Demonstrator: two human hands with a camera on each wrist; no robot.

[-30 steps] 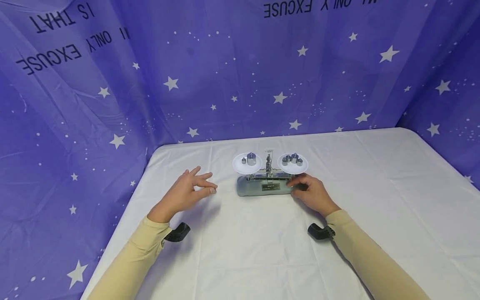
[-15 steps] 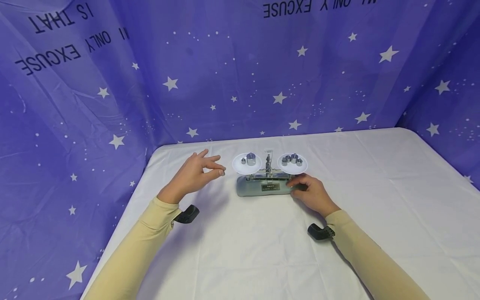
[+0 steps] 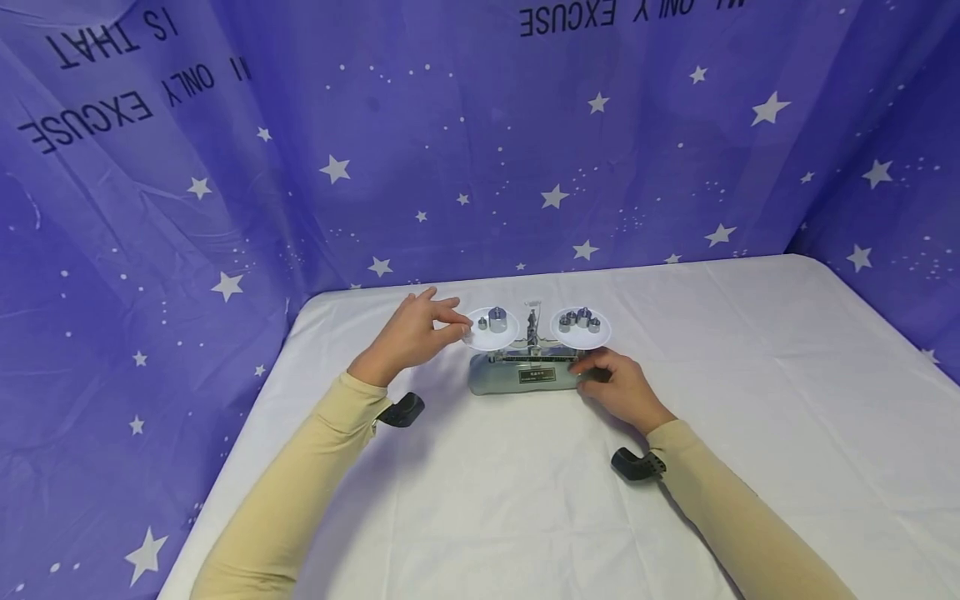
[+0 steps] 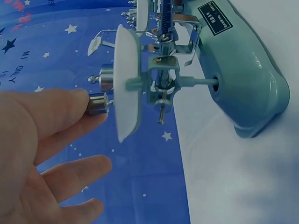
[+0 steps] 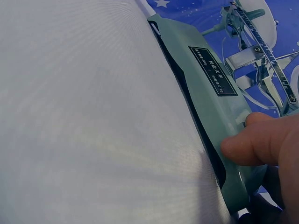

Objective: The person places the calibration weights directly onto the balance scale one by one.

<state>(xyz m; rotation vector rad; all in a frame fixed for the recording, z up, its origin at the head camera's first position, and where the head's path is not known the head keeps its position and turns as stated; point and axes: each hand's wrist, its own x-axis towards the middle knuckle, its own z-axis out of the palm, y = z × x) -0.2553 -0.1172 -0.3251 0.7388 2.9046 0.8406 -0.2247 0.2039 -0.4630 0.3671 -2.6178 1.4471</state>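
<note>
A green tray balance stands on the table, with a white left pan and a white right pan. My left hand is at the left pan's outer edge. Thumb and forefinger pinch a small metal weight, its end close to the pan in the left wrist view; whether it touches cannot be told. On that pan stand a large weight and a tiny weight. Several weights stand on the right pan. My right hand grips the base's right end, thumb in front.
White cloth covers the table. Behind and along the sides hangs a purple-blue curtain with stars. A black wrist mount sits on the left sleeve, another black mount on the right.
My left hand has moved right and away from me, from beside the balance to the left pan's edge. The right hand stays on the base; the weights on both pans look the same.
</note>
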